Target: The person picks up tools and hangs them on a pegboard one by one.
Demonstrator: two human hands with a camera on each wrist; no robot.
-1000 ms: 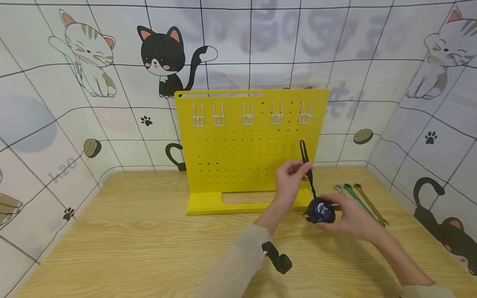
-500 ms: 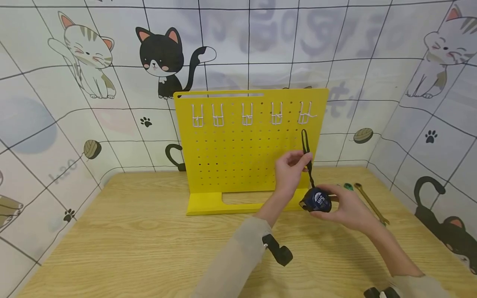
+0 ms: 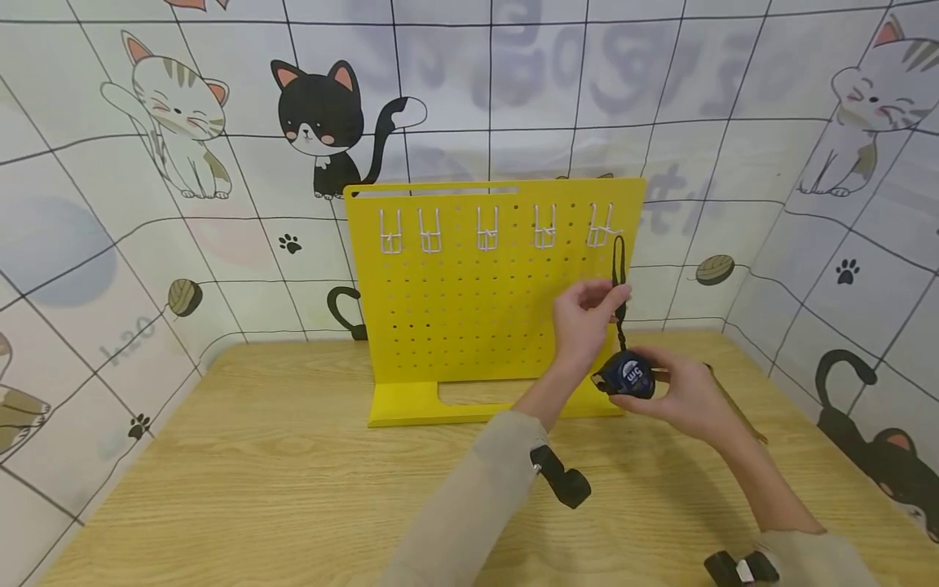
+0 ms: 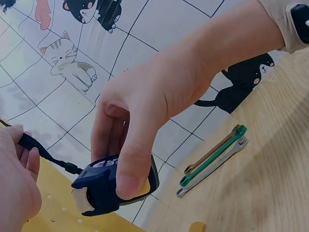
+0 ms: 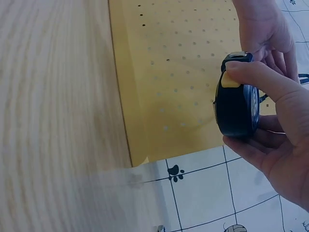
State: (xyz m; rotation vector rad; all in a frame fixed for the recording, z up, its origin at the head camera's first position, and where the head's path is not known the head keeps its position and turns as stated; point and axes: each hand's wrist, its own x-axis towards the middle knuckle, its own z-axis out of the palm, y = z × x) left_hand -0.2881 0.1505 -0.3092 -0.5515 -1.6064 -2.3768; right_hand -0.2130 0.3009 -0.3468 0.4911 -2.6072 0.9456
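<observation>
A dark blue tape measure (image 3: pixel 625 375) marked 5m is in my right hand (image 3: pixel 682 391), raised above the table in front of the yellow board's right side. In the right wrist view my thumb rests on its yellow button (image 5: pixel 231 80). My left hand (image 3: pixel 583 322) pinches the black wrist strap (image 3: pixel 621 314) between thumb and fingers. The strap's loop stands up above those fingers, overlapping the lower end of the rightmost white wire hook (image 3: pixel 599 227) in the head view. In the left wrist view the strap runs taut from the left hand to the tape measure's body.
The yellow pegboard (image 3: pixel 469 302) stands on its base, with several white wire hooks along its top. Right of it, gold, green (image 4: pixel 212 157) and silver wrenches lie side by side on the wooden table (image 3: pixel 257 489). A cat-printed sheet covers the walls behind.
Both hands have moved up with the tape measure and its strap, then slightly right. The strap loop has risen from mid-board to the rightmost hook. The right hand now covers most wrenches in the head view.
</observation>
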